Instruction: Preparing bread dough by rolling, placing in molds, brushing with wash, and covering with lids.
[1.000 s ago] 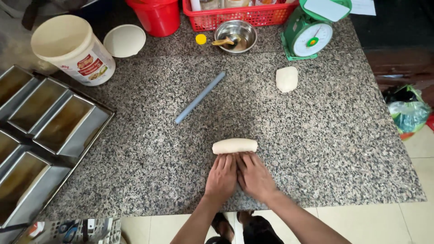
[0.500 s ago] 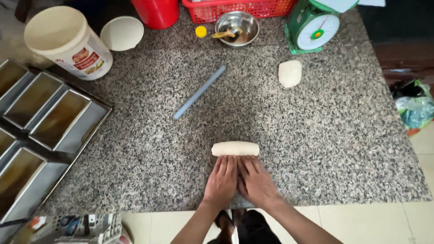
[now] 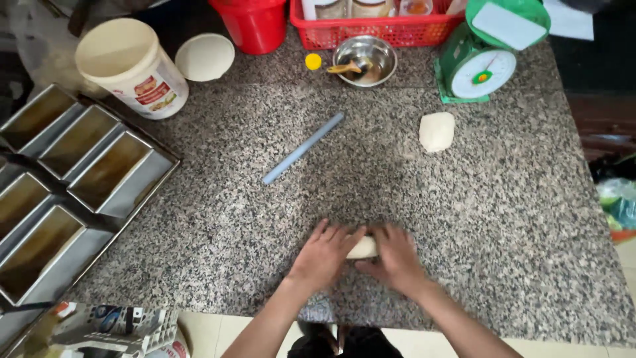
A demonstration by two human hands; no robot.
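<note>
A pale roll of dough point(image 3: 364, 247) lies on the speckled granite counter point(image 3: 503, 219), near its front edge. My left hand point(image 3: 323, 254) and my right hand point(image 3: 395, 255) rest flat on top of it side by side, fingers spread, covering most of it. Only a small middle part of the roll shows between my hands. A second, rounded lump of dough point(image 3: 436, 131) sits apart at the back right, beside the green scale point(image 3: 480, 59).
A thin blue-grey rolling stick point(image 3: 303, 147) lies diagonally mid-counter. Several metal loaf tins point(image 3: 79, 172) line the left side. At the back stand a white tub point(image 3: 134, 66), its lid point(image 3: 205, 57), a red bucket point(image 3: 255, 23), a steel bowl point(image 3: 365, 58) and a red basket point(image 3: 377, 30).
Both hands have moved forward from just behind the dough roll onto its top, and now cover most of it. The roll has stayed near the counter's front edge.
</note>
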